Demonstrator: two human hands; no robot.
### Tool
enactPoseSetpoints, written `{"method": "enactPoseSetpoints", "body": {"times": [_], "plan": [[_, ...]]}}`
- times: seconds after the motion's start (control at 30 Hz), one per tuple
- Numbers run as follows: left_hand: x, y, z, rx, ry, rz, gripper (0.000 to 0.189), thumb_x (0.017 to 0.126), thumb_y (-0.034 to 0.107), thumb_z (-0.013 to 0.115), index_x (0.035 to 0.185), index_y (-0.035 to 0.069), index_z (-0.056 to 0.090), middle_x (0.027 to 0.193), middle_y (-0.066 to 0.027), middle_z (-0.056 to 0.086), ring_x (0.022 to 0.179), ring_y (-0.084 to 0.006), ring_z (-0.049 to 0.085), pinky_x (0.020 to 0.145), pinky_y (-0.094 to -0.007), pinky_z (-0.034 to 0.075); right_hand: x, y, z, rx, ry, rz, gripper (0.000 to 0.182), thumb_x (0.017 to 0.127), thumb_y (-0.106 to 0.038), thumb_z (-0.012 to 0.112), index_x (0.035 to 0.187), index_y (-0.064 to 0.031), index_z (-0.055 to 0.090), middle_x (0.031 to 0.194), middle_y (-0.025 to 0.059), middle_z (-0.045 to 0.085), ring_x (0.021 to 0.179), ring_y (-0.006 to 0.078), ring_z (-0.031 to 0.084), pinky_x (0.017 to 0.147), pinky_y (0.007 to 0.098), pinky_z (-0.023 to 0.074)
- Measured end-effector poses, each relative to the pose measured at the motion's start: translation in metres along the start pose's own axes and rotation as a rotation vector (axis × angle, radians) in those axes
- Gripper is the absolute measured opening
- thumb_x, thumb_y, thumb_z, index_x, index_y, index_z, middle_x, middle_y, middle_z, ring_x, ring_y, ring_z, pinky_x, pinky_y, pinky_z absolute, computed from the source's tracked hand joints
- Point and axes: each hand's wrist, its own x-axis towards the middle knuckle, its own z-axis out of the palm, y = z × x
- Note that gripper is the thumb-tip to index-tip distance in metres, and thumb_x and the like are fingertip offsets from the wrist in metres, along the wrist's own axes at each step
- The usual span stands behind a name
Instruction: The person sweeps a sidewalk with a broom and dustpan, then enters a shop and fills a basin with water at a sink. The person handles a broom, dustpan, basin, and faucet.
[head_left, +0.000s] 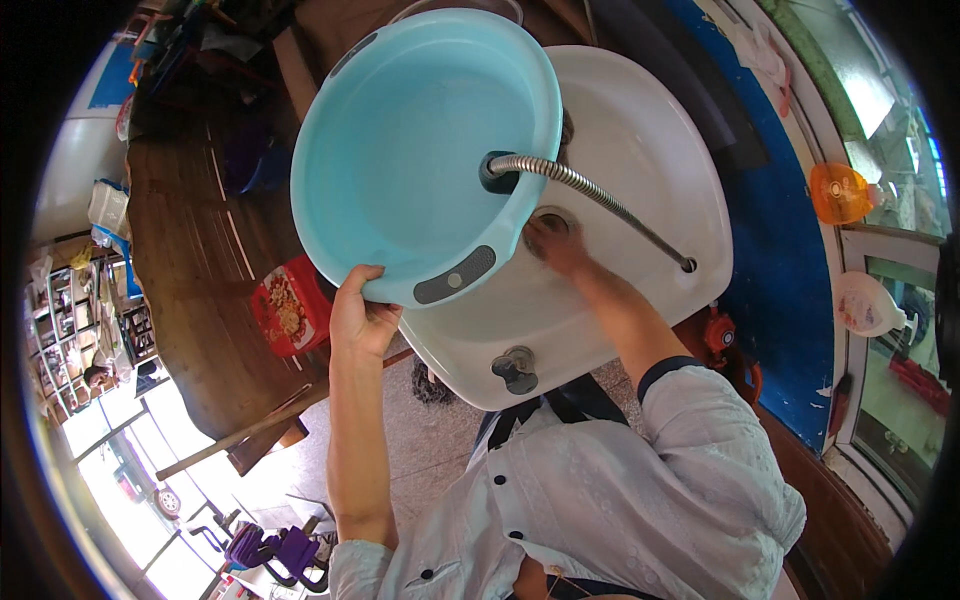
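My left hand (364, 311) grips the rim of a light blue plastic basin (427, 135), thumb on top of the edge. The basin is tilted over the left part of a white ceramic sink (637, 150), and grey inserts sit in its handles. A flexible metal spout (600, 196) rises from a hole at the sink's right side, and its black head (496, 174) hangs over the basin's inside. My right hand (556, 244) is blurred, low in the sink near the drain (553, 223). Its fingers are partly hidden by the basin's edge, so whether it holds anything is unclear.
A metal tap fitting (514, 367) stands on the sink's near rim. Left is a wooden table (187, 262) with a red container (289, 307) of food pieces. An orange bottle (841, 193) and a white pump bottle (870, 304) stand on the right window ledge by the blue wall (784, 300).
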Motion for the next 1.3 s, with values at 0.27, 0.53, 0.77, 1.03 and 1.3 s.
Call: {"method": "enactPoseSetpoints", "body": {"times": [0.27,0.53,0.77,1.03,1.3], "plan": [[-0.004,-0.036,-0.010,0.017,0.005,-0.059,0.028,0.069,0.001,0.055,0.096,0.004,0.048,0.088,-0.0047,0.053,0.075,-0.0169,0.055,0.057,-0.0273,0.045,-0.061,-0.015,-0.034,0.216,-0.287,0.055,0.039,0.074,-0.015,0.055,0.112,-0.0066,0.050,0.118,0.0134,0.045,0.109,0.0268,0.043,0.088,0.0485,0.0360],[-0.006,-0.084,-0.026,0.094,-0.008,-0.143,0.033,0.069,0.003,0.056,0.100,0.003,0.047,0.095,-0.0078,0.053,0.084,-0.0208,0.055,0.071,-0.0325,0.048,-0.125,-0.009,-0.091,0.836,0.053,0.155,0.041,0.077,-0.014,0.054,0.115,-0.0036,0.046,0.106,0.0131,0.054,0.093,0.0243,0.054,0.081,0.0332,0.0426],[0.026,-0.132,-0.048,0.198,-0.103,-0.197,0.035,0.068,0.004,0.056,0.102,0.002,0.047,0.098,-0.0088,0.053,0.086,-0.0220,0.054,0.074,-0.0335,0.048,-0.162,-0.013,-0.151,1.656,0.042,0.449,0.037,0.080,-0.010,0.052,0.116,-0.0050,0.044,0.098,0.0068,0.057,0.090,0.0163,0.055,0.078,0.0317,0.0441],[0.052,-0.159,-0.050,0.358,-0.227,-0.198,0.038,0.068,0.005,0.054,0.105,0.001,0.046,0.097,-0.0098,0.052,0.084,-0.0225,0.055,0.070,-0.0343,0.048,-0.173,-0.004,-0.148,1.691,0.021,0.624,0.024,0.078,-0.007,0.049,0.102,-0.0040,0.051,0.092,0.0081,0.059,0.082,0.0160,0.056,0.072,0.0295,0.0460],[0.071,-0.165,-0.045,0.522,-0.194,-0.152,0.040,0.067,0.010,0.057,0.104,0.002,0.045,0.089,-0.0107,0.055,0.076,-0.0223,0.056,0.058,-0.0342,0.050,-0.181,0.003,-0.164,1.027,-0.052,0.374,0.017,0.078,-0.008,0.050,0.093,-0.0002,0.053,0.080,0.0111,0.060,0.069,0.0207,0.059,0.060,0.0285,0.0471]]}}
